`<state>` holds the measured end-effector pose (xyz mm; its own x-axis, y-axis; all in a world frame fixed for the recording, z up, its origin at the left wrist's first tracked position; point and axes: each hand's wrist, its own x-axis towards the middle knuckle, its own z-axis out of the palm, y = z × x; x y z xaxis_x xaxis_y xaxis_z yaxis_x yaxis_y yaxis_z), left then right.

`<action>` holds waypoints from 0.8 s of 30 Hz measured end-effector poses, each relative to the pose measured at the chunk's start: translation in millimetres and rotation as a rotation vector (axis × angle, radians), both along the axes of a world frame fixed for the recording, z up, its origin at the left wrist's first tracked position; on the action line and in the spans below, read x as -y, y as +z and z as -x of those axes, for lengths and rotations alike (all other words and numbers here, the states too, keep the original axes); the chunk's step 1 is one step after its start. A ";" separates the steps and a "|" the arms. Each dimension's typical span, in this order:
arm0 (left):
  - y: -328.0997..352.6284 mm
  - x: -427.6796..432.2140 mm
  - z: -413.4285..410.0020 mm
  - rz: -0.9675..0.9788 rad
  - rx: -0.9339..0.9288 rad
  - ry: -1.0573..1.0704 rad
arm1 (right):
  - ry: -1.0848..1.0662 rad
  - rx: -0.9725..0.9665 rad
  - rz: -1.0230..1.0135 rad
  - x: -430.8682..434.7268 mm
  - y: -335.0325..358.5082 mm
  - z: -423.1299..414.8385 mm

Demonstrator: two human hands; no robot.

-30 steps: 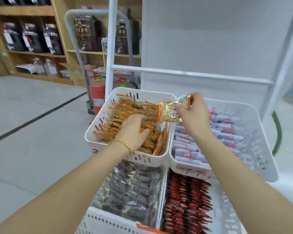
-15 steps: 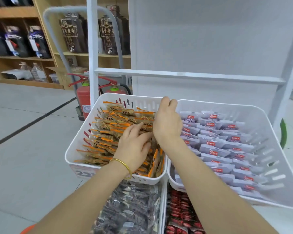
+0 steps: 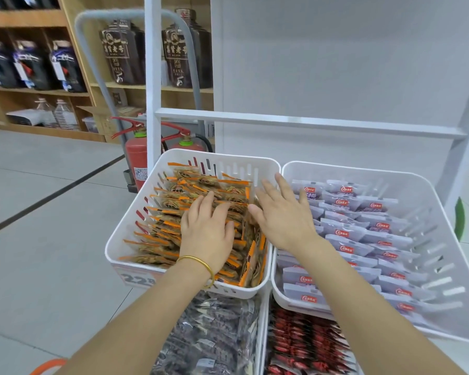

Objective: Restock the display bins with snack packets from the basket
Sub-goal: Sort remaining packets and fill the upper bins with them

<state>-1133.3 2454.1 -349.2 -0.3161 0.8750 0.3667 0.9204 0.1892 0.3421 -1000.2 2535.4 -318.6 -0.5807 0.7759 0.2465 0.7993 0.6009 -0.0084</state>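
A white display bin (image 3: 125, 247) on the upper left holds rows of orange-edged snack packets (image 3: 173, 204). My left hand (image 3: 206, 228), with a gold bangle at the wrist, lies flat on those packets with straight fingers. My right hand (image 3: 282, 215) hovers with spread fingers over the bin's right edge, empty. Beside it, a second white bin (image 3: 444, 266) holds pale purple packets (image 3: 363, 234). An orange basket rim (image 3: 48, 365) shows at the bottom left corner.
Below the two bins sit a bin of dark grey packets (image 3: 211, 336) and a bin of red packets (image 3: 303, 345). A white shelf frame (image 3: 309, 121) rises behind. Red fire extinguishers (image 3: 136, 161) and a wooden shelf with dark jars (image 3: 122, 52) stand at the left.
My right hand carried an orange packet to the left bin, let it go among the others, and now opens with spread fingers. My left hand stayed on the packets.
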 end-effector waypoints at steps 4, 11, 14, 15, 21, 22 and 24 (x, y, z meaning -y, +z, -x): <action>-0.5 1.6 -0.8 0.020 -0.012 0.017 | 0.011 -0.036 -0.084 5.6 -1.1 3.8; -4.2 1.5 0.4 -0.003 -0.029 0.040 | 0.026 0.012 0.004 13.7 -6.4 7.9; 0.8 3.6 2.5 -0.039 -0.025 0.040 | 0.011 0.005 0.012 13.7 -6.3 7.5; 2.8 6.9 3.4 -0.056 -0.025 0.034 | 0.008 -0.002 0.021 14.2 -5.4 6.7; 15.0 96.3 21.5 -0.205 0.087 -0.061 | 0.098 -0.203 -0.052 73.5 14.0 4.0; 10.5 126.6 26.7 -0.183 0.075 -0.073 | 0.148 -0.250 -0.074 91.8 12.3 9.0; -3.7 190.5 39.4 -0.072 0.082 -0.052 | 0.265 -0.336 -0.053 129.7 5.9 25.8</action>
